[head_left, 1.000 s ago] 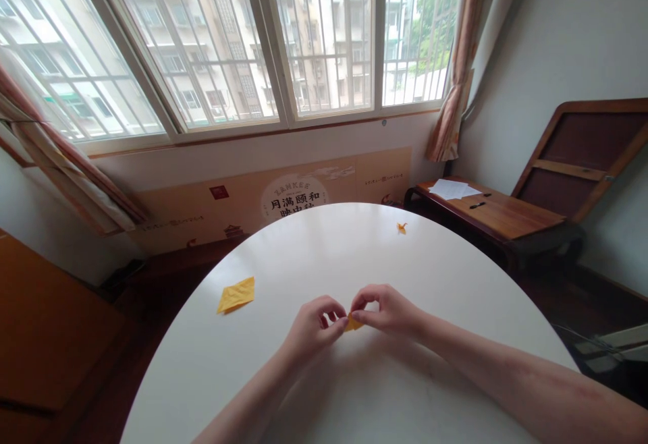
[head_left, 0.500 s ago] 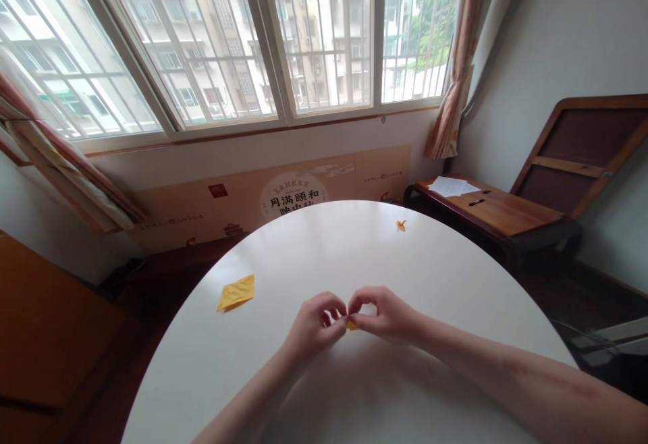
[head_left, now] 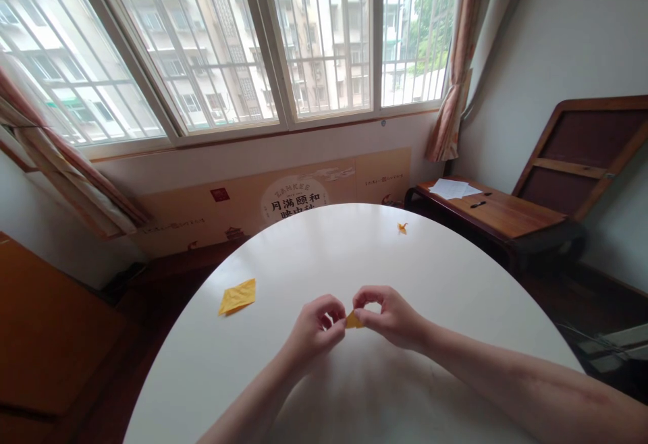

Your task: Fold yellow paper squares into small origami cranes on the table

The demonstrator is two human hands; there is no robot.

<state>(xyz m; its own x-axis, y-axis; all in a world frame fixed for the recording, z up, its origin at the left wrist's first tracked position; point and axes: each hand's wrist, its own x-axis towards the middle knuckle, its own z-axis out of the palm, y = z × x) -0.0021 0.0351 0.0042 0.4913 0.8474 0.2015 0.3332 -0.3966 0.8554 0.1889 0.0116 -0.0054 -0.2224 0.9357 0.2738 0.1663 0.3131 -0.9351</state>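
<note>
A small folded piece of yellow paper (head_left: 352, 320) is pinched between my two hands above the white table, its middle showing as a pointed shape. My left hand (head_left: 320, 322) grips its left edge between thumb and fingers. On the other side, my right hand (head_left: 387, 314) holds the right edge, thumb and forefinger curled into a ring. The paper's outer corners are hidden by my fingertips. Farther off lies a small orange-yellow folded paper figure (head_left: 402, 229), possibly a crane, near the table's far edge. A flat yellow paper sheet (head_left: 237, 297) rests at the left.
The round white table (head_left: 324, 248) curves away toward a wall with a printed cardboard panel (head_left: 243, 208) under barred windows. To the right stands a low wooden bench (head_left: 511, 214) bearing white papers (head_left: 450, 188) and a small dark object (head_left: 477, 204).
My hands have moved slightly apart, my right hand shifting right, so more of the yellow paper shows between the fingertips. The sheet and the small figure stay where they were on the table.
</note>
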